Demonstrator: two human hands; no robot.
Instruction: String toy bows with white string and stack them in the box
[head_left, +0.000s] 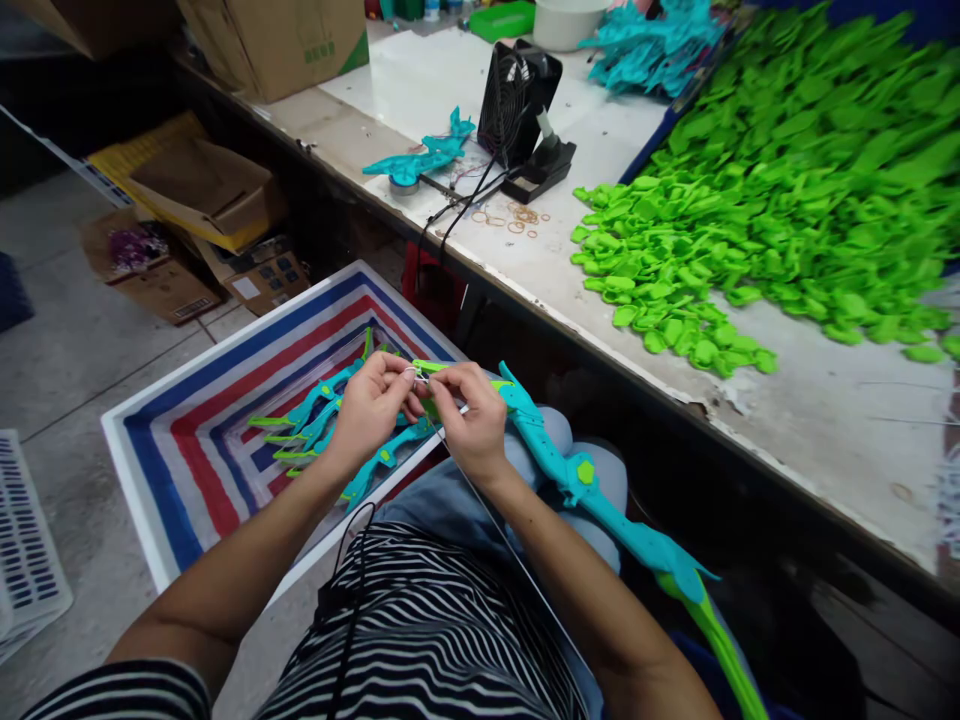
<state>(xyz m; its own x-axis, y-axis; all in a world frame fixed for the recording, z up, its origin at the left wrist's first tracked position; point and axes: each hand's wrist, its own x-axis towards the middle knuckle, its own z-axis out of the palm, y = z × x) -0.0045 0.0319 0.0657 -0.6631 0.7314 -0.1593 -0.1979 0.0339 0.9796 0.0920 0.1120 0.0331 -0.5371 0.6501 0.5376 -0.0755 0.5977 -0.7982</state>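
Observation:
A toy bow with a turquoise body (pixel 551 455) and bright green limbs lies across my lap, running down to the right. Its upper green tip is between my two hands. My left hand (pixel 379 400) is closed in a pinch on a thin white string at that tip. Close beside it, my right hand (pixel 472 415) pinches the same string, fingers pressed together. From there the string (pixel 510 545) stretches down past my right forearm. Fingers partly hide the string's end and the tip. Several similar turquoise-and-green bows (pixel 386 455) lie in the striped tray below my hands.
The white-rimmed tray (pixel 131 470) has a striped lining. On the worktable (pixel 559 275) are a heap of green parts (pixel 795 190), turquoise parts (pixel 656 45), a black fan (pixel 517 100), rubber bands (pixel 521 215) and a cardboard box (pixel 277 45). A white basket (pixel 30 540) stands at left.

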